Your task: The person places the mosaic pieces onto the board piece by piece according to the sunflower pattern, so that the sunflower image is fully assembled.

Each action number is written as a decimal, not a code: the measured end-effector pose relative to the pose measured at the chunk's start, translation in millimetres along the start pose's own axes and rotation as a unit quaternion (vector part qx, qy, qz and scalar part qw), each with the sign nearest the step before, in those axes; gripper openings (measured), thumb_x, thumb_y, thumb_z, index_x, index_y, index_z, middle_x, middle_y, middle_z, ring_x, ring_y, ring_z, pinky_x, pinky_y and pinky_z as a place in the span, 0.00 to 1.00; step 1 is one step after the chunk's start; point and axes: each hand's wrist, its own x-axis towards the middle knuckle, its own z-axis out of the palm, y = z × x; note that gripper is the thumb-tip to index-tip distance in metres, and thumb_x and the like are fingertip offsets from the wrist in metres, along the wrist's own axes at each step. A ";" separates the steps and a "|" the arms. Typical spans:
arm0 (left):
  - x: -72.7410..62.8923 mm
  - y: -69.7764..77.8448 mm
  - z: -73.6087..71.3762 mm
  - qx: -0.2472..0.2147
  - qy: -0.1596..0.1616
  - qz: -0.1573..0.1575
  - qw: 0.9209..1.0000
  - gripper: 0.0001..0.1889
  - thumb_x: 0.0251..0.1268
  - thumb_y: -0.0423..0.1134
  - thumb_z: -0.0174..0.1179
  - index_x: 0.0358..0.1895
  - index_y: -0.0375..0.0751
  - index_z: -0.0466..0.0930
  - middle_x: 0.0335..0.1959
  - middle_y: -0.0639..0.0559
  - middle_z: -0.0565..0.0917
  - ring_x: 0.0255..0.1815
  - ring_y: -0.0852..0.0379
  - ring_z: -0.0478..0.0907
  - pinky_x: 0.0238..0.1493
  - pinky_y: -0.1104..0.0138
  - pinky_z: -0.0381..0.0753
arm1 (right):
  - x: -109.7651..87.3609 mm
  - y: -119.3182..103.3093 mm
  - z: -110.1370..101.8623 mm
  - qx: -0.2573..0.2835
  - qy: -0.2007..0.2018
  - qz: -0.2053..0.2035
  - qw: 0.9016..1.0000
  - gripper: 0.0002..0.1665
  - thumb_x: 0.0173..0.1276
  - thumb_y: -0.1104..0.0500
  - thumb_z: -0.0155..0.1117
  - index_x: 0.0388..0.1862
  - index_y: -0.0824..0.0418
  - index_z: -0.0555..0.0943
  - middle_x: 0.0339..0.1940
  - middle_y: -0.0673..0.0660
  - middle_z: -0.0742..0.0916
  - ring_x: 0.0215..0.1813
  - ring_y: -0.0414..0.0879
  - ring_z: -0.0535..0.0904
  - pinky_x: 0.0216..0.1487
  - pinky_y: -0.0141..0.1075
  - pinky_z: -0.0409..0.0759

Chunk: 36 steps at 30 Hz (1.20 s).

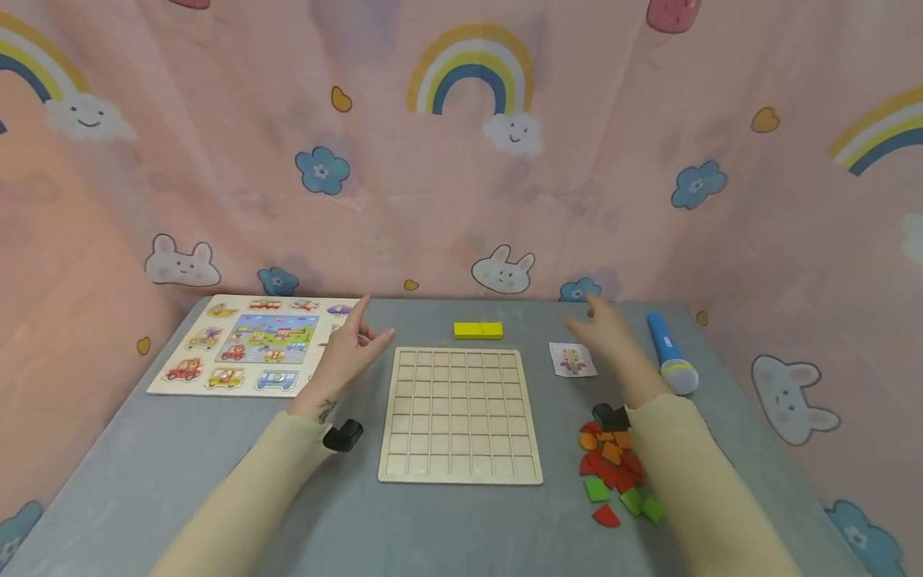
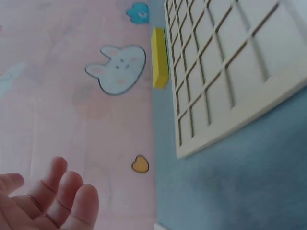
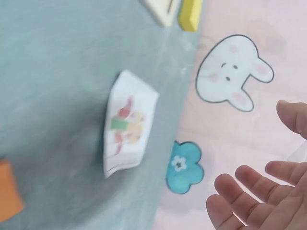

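Observation:
Over the right edge of a vehicle picture puzzle board [image 1: 205, 386] my left hand [image 1: 346, 353] hovers with nothing in it, its fingers loosely bent. My right hand [image 1: 611, 344] is held in the air, fingers relaxed and holding nothing, beside a small paper card [image 1: 573, 361] with a printed figure. Between the hands lies a pale wooden grid board [image 1: 460, 417] with bare squares. A yellow block [image 1: 477, 330] lies just behind the grid. Below my right wrist is a loose pile of red, orange and green shaped pieces [image 1: 613, 469], partly hidden by the sleeve.
A blue toy microphone [image 1: 672, 357] lies on the grey table [image 1: 461, 529] to the right of my right hand. A pink curtain [image 1: 404, 216] with rainbows and rabbits hangs along the table's back and sides. Each wrist wears a small black camera [image 1: 343, 435].

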 end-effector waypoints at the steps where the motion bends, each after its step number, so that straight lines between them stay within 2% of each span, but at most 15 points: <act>1: -7.2 -1.2 1.3 -0.005 -0.001 -0.008 1.000 0.41 0.63 0.53 0.55 0.74 0.45 0.45 0.38 0.43 0.77 0.34 0.51 0.75 0.33 0.64 0.72 | -3.6 4.6 1.1 0.001 -0.005 0.003 1.000 0.44 0.69 0.49 0.50 0.72 0.72 0.45 0.66 0.77 0.62 0.65 0.71 0.59 0.60 0.60 0.62; 5: -32.3 -8.4 10.7 -0.019 -0.004 -0.042 0.999 0.40 0.62 0.50 0.56 0.73 0.42 0.48 0.33 0.44 0.77 0.30 0.55 0.73 0.31 0.66 0.70 | -15.0 23.6 5.0 -0.010 -0.021 0.009 1.000 0.43 0.69 0.50 0.50 0.70 0.75 0.48 0.66 0.77 0.62 0.65 0.70 0.60 0.61 0.59 0.62; 12: -69.7 -19.4 29.9 -0.034 -0.040 -0.111 0.992 0.41 0.61 0.49 0.59 0.72 0.41 0.48 0.23 0.49 0.73 0.21 0.58 0.67 0.24 0.67 0.66 | -38.6 51.2 8.4 -0.077 -0.050 0.018 0.996 0.36 0.67 0.52 0.54 0.62 0.79 0.62 0.56 0.78 0.73 0.55 0.68 0.70 0.53 0.56 0.71; 17: -84.0 -30.1 38.8 -0.032 -0.050 -0.144 0.988 0.43 0.57 0.53 0.61 0.72 0.43 0.51 0.18 0.53 0.70 0.16 0.59 0.64 0.19 0.68 0.63 | -58.0 62.0 14.0 -0.098 -0.080 0.023 0.992 0.29 0.64 0.57 0.57 0.55 0.80 0.70 0.48 0.76 0.78 0.48 0.65 0.76 0.46 0.52 0.75; 21: -89.8 -39.9 44.7 -0.023 -0.057 -0.166 0.984 0.45 0.53 0.53 0.64 0.71 0.41 0.54 0.15 0.55 0.68 0.14 0.61 0.62 0.16 0.69 0.63 | -67.3 68.8 20.3 -0.096 -0.107 0.047 0.989 0.26 0.62 0.59 0.59 0.52 0.79 0.73 0.47 0.74 0.79 0.46 0.62 0.77 0.45 0.51 0.75; 25: -93.6 -43.5 48.6 -0.021 -0.060 -0.162 0.985 0.46 0.48 0.51 0.68 0.70 0.38 0.56 0.15 0.54 0.69 0.14 0.61 0.62 0.16 0.69 0.62 | -73.1 75.2 25.2 -0.097 -0.120 0.069 0.986 0.25 0.61 0.60 0.60 0.52 0.77 0.74 0.47 0.73 0.80 0.46 0.60 0.77 0.46 0.51 0.75; 30: -96.2 -45.1 49.0 -0.010 -0.085 -0.141 0.986 0.48 0.42 0.48 0.71 0.69 0.34 0.58 0.16 0.53 0.72 0.15 0.60 0.65 0.17 0.69 0.64 | -75.7 76.6 28.7 -0.105 -0.125 0.093 0.982 0.23 0.61 0.63 0.59 0.52 0.75 0.74 0.47 0.71 0.80 0.46 0.58 0.77 0.47 0.52 0.74; 36: -100.2 -46.3 47.0 0.002 -0.110 -0.119 0.987 0.48 0.37 0.44 0.73 0.66 0.30 0.61 0.18 0.53 0.73 0.18 0.60 0.67 0.20 0.69 0.65 | -78.1 76.1 30.2 -0.114 -0.114 0.083 0.983 0.18 0.60 0.65 0.61 0.48 0.73 0.77 0.43 0.68 0.81 0.43 0.57 0.76 0.46 0.51 0.74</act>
